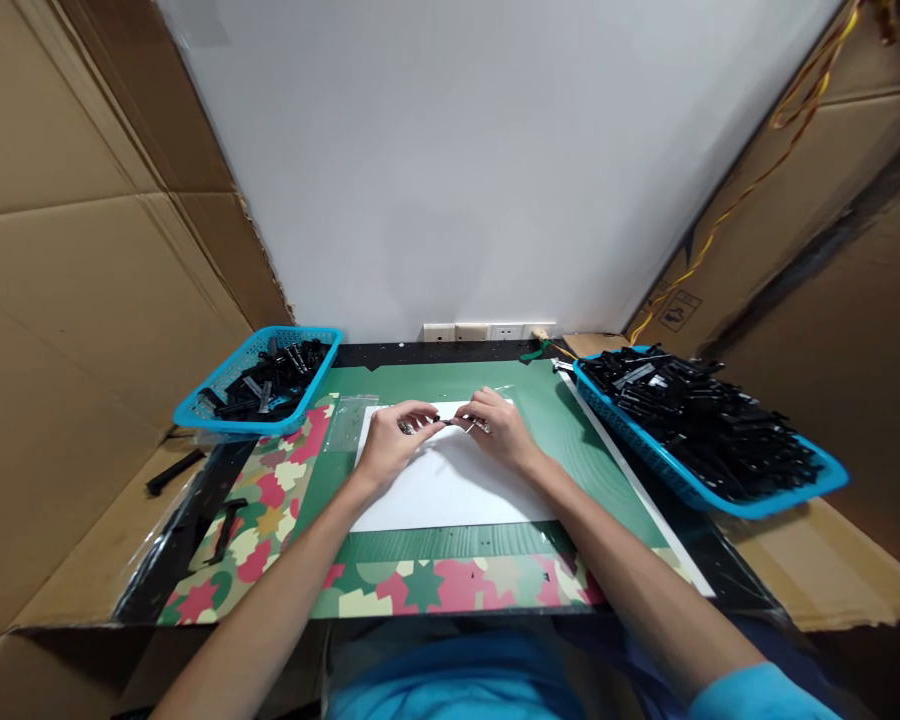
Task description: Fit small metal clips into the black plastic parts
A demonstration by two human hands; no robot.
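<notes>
Above a white sheet (450, 490), my left hand (396, 438) and my right hand (499, 432) meet fingertip to fingertip. Both are closed in a pinch on a small black part (447, 421), mostly covered by the fingers, so its exact kind does not show. Small shiny bits, too tiny to name, glint under the curled fingers of each hand. A thin pale piece sticks out by the right fingertips. Beneath the sheet lies a green mat (585, 470) with a camouflage-patterned border.
Blue plastic baskets of black plastic parts stand at the left (300, 405) and right (750, 505). Loose black parts lie at the left (174, 472) and on the mat (229, 530). A clear bag (349, 425) lies beside the sheet. Cardboard walls flank the table; sockets (487, 332) line the back.
</notes>
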